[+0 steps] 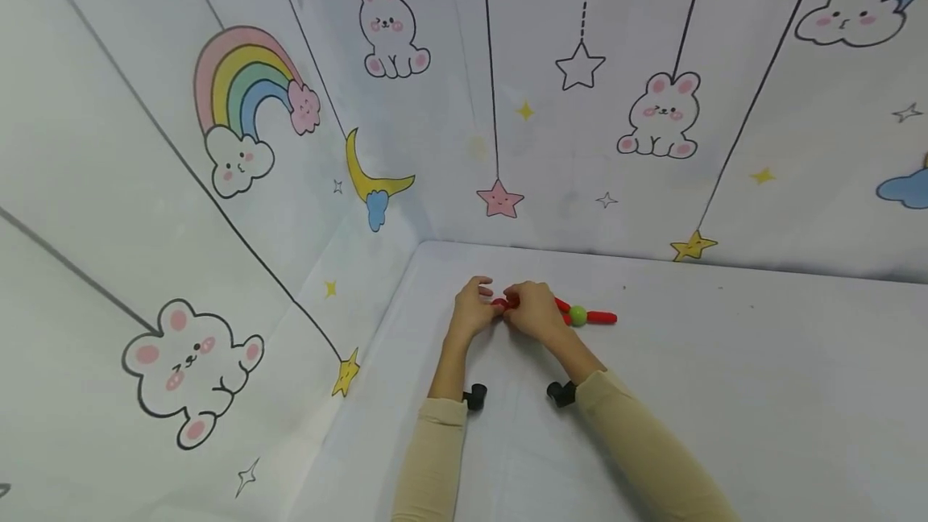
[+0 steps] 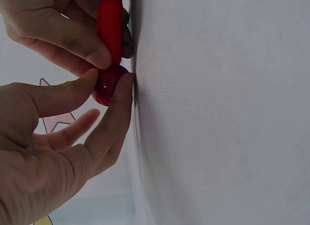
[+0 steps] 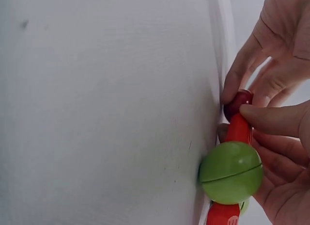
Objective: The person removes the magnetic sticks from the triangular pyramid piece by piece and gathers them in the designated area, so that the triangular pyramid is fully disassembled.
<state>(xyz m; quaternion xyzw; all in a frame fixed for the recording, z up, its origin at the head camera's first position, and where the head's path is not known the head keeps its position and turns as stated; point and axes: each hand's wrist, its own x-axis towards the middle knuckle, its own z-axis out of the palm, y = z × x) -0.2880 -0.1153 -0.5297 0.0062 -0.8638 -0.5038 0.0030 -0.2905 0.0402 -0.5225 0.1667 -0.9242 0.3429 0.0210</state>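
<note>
In the left wrist view, my left hand pinches a glossy dark red ball between thumb and fingers. A ribbed red rod meets that ball, and my right hand grips the rod between thumb and fingers. Behind the rod, a green ball with a seam joins it to another red rod. Part of a second green ball peeks out beyond. From the head view, the joined pieces lie low at the white surface, with a green ball and red rod right of my right hand.
The white-covered table meets a cloth wall printed with rabbits, stars and rainbows, close behind and left of the hands. Black wrist devices sit by both sleeves.
</note>
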